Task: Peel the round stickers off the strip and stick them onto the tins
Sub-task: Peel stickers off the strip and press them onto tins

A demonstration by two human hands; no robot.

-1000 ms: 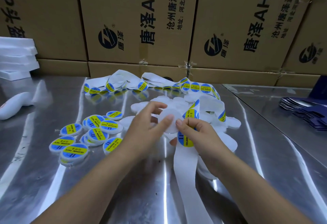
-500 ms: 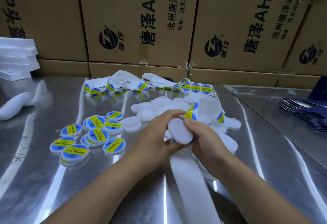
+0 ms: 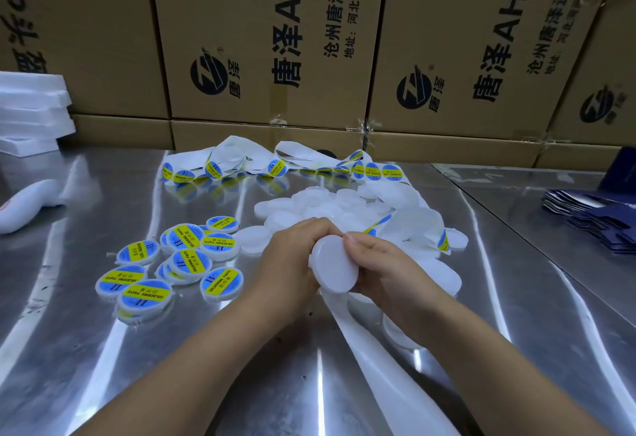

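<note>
Head view, read from the left edge of the counter (image 3: 86,366): stacked white foam slabs (image 3: 31,108) sit in the far left corner, with a curved white object (image 3: 24,206) at the left edge in front of them. Left of centre lies a cluster of labelled tins (image 3: 179,260), each carrying a blue and yellow sticker. Behind them, along the back edge, the sticker strip (image 3: 275,167) lies in loops with stickers remaining on it, and a pile of unlabelled tins (image 3: 327,199) lies just in front of it. At centre, the left hand (image 3: 289,263) has its fingers curled round the left rim of one white tin (image 3: 335,265). The tin is raised off the counter and tilted, plain face to the camera. The right hand (image 3: 385,263) grips the opposite rim with thumb and fingers curled. One second ago the left hand was open and reaching, and the right pinched a sticker on the strip; half a second ago both hands had closed on the tin. That sticker is now out of sight, so it is judged to be going onto the hidden face; this cannot be confirmed. Bare backing strip (image 3: 378,366) trails from under the hands to the near edge. Dark blue flat cartons (image 3: 599,218) are stacked at the right edge.
</note>
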